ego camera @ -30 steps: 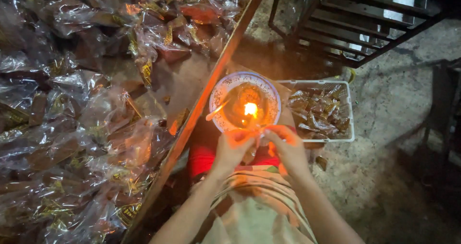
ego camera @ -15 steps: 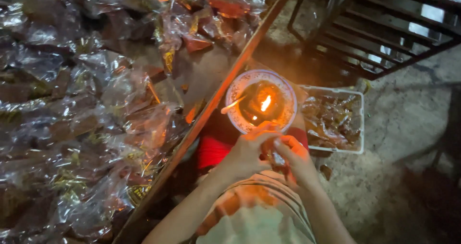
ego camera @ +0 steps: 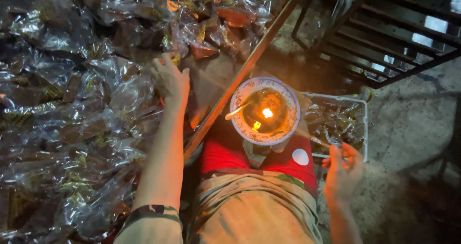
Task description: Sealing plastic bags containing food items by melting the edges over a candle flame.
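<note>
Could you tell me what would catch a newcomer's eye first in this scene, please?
The small flame burning in the round bowl at the centre, the brightest spot. To its left lies a wide heap of clear plastic packets, where the left hand reaches. The right hand hangs by the white tray of wrapped pieces.

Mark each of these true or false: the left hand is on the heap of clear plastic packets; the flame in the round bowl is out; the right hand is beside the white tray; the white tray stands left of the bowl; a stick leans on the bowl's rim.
1. The left hand is on the heap of clear plastic packets. True.
2. The flame in the round bowl is out. False: a small flame burns in it.
3. The right hand is beside the white tray. True.
4. The white tray stands left of the bowl. False: it stands to the right.
5. A stick leans on the bowl's rim. True.
</note>
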